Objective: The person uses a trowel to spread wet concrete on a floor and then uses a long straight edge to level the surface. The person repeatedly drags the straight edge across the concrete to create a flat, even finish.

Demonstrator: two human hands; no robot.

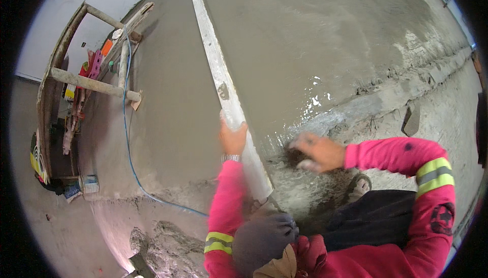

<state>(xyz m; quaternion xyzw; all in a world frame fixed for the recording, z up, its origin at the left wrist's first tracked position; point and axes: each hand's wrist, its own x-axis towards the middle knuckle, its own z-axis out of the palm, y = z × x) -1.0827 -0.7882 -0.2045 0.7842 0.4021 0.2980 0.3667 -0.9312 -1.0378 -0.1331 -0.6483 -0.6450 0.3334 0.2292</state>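
My left hand (233, 138) is closed round the lower part of a long, pale, mortar-stained straightedge (216, 57), which lies across smooth grey wet mortar (173, 74) and runs away from me. A watch is on that wrist. To the right of the straightedge, my right hand (321, 152) is low over the rough near edge of the mortar, palm down. Its fingers are smeared by motion. A dark patch shows at the fingertips; I cannot tell whether it is something held. Bright wet specks (312, 100) glint on the mortar just beyond this hand.
On the left stands a wooden frame (91, 82) with a pink spirit level (95, 64) and other tools by it. A blue cable (127, 141) trails toward me. Lumpy mortar (168, 247) lies lower left. A dark flat blade-like piece (412, 119) lies right, beyond my sandalled foot (360, 185).
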